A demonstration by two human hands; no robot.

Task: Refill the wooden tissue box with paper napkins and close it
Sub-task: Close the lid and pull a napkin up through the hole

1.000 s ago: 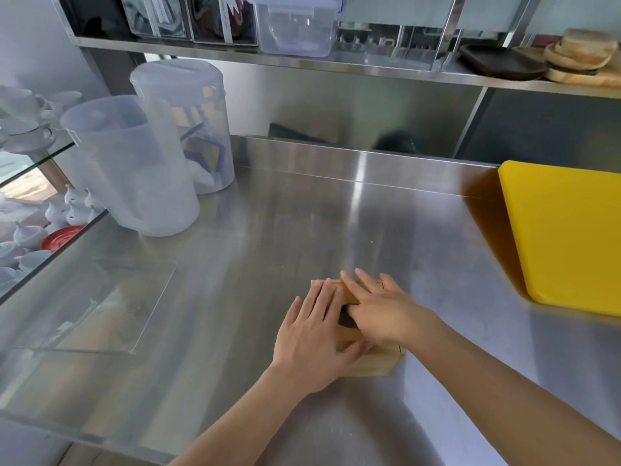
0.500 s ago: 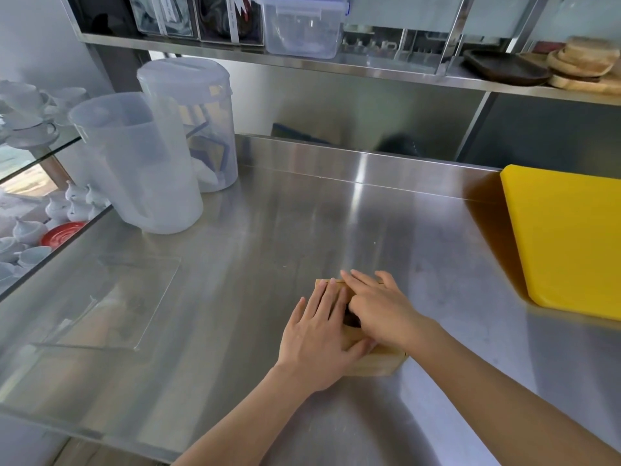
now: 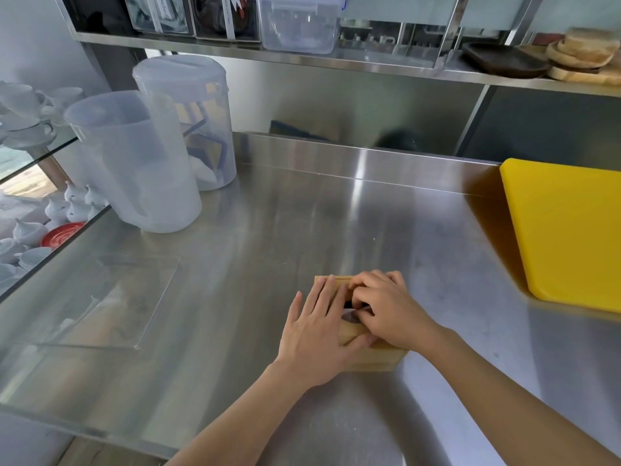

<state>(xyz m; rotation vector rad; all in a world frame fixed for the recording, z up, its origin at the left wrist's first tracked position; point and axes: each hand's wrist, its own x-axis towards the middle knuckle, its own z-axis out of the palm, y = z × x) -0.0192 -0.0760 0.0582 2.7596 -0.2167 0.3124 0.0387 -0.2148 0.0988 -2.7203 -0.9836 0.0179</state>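
Note:
The wooden tissue box (image 3: 379, 359) lies on the steel counter (image 3: 302, 213), near its front, mostly covered by both hands. My left hand (image 3: 319, 331) rests flat on the box's left half, fingers together and thumb against the lid's near edge. My right hand (image 3: 393, 314) sits on the right half with its fingers curled down at the dark slot in the lid. A small pale bit of paper napkin (image 3: 349, 316) shows in the slot at my right fingertips. The inside of the box is hidden.
A yellow cutting board (image 3: 571, 230) lies at the right. Two translucent plastic pitchers (image 3: 134, 163) stand at the back left. A clear acrylic sheet (image 3: 107, 301) lies flat at the left. Glass shelves with white cups (image 3: 23, 109) border the left edge; a steel shelf (image 3: 336, 62) hangs above.
My right hand's fingers have curled from flat into the slot in the lid. My left hand and the box have stayed where they were.

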